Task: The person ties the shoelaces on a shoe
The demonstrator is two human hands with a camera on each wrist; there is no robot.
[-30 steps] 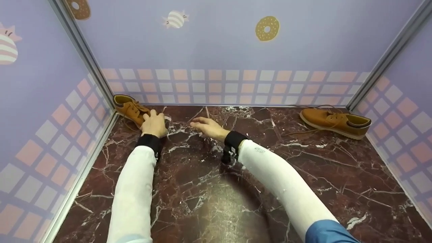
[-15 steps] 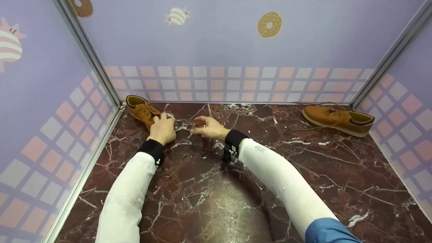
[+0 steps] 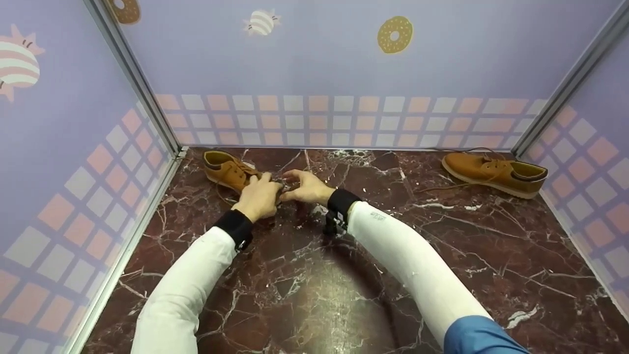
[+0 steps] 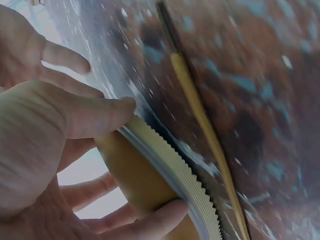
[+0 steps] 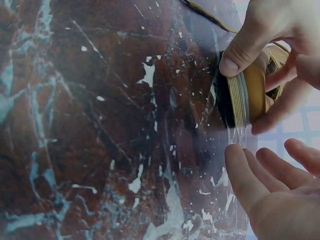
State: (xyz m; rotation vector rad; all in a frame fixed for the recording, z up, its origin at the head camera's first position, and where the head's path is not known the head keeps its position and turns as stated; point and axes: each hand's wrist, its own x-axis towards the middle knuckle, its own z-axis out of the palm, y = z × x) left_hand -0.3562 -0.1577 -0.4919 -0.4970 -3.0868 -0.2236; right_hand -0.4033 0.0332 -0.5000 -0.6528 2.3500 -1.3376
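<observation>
A tan lace-up shoe [image 3: 231, 172] stands toward the left of the marbled floor, its opening pointing at the back left corner. My left hand [image 3: 258, 197] grips it by the toe; the left wrist view has the thumb against the edge of the ribbed pale sole [image 4: 175, 170] and fingers over the tan upper [image 4: 135, 172]. Just right of the toe is my right hand [image 3: 309, 188], fingers loosely bent. In the right wrist view, a gap shows between its fingertips [image 5: 234, 154] and the shoe. The toe is partly hidden behind the left hand.
Another tan shoe [image 3: 491, 173] stands at the far right by the back wall, toe pointing left, with a loose lace [image 3: 447, 189] on the floor. A loose lace [image 4: 205, 117] also trails beside the gripped shoe. Patterned panels [image 3: 324, 118] enclose the floor on three sides.
The left hand has moved right with the shoe, drawing it away from the left corner. The right hand has stayed nearly in place, its fingers bending more, and the two hands are now close together.
</observation>
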